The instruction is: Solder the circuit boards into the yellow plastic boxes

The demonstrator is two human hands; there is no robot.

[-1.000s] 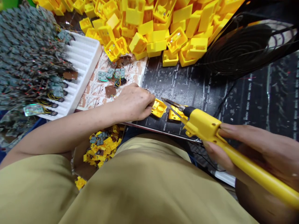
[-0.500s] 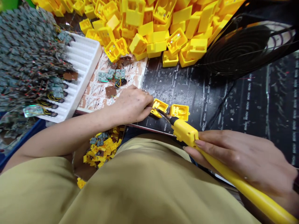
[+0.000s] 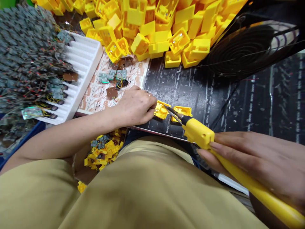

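Note:
My left hand (image 3: 139, 106) rests on the bench's front edge, with its fingers closed at the left side of a small open yellow plastic case (image 3: 162, 109). A second open yellow case (image 3: 182, 112) lies just to the right. My right hand (image 3: 259, 162) is wrapped round a long yellow-handled tool (image 3: 200, 132) with a black collar and two slim metal prongs. The prongs point left, their ends over the right part of the first case. I cannot tell whether they touch it. The hand hides part of the handle.
Yellow cases (image 3: 158, 41) are heaped at the back. At left, wired circuit boards (image 3: 26, 60) crowd a white foam tray (image 3: 83, 54); a few more boards (image 3: 113, 75) lie nearer. A black fan (image 3: 243, 51) stands back right. A box of yellow parts (image 3: 108, 151) sits below the bench edge.
My right hand and the tool have drawn back to the right and slightly down, so the prongs no longer reach as far across the first case. My left hand stays at that case.

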